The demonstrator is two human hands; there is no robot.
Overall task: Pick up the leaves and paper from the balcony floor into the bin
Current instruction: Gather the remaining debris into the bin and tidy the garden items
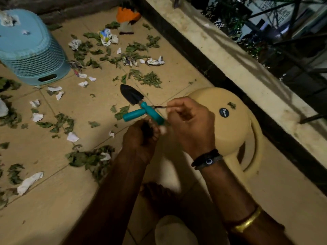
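1. Right hand point(191, 121): thumb and forefinger pinched on a thin dark shank point(159, 107), other fingers curled loose. Cannot tell if twig or the metal end of a tool. Fine pinch suits something that thin.
2. Left hand point(141, 138): fingers curled in, apparently round a dark clump point(146, 130); contents not readable. Sits just beside the right hand, likely serving as the collecting hand.
3. Just past the fingertips: trowel point(131, 94), black blade flat on the floor point(79, 103), teal handle pointing back at the hands. Second teal handle point(132, 114) crossed under it, in line with the pinched shank. Both within reach, probably for scooping.
4. Task items: leaves point(150, 79) and paper scraps point(37, 117) strewn over the tiles ahead and to the left, thickest between trowel and bin. Almost all still down, so early in the job.
5. Bin: blue basket point(33, 55), far left, well apart from the hands, apparently upside down with paper bits on its base. Needs righting first.
6. Beige stool point(208, 98) touching the right hand's far side, one leaf point(231, 105) on top.
7. Orange glove point(127, 15) at the far wall, unused.
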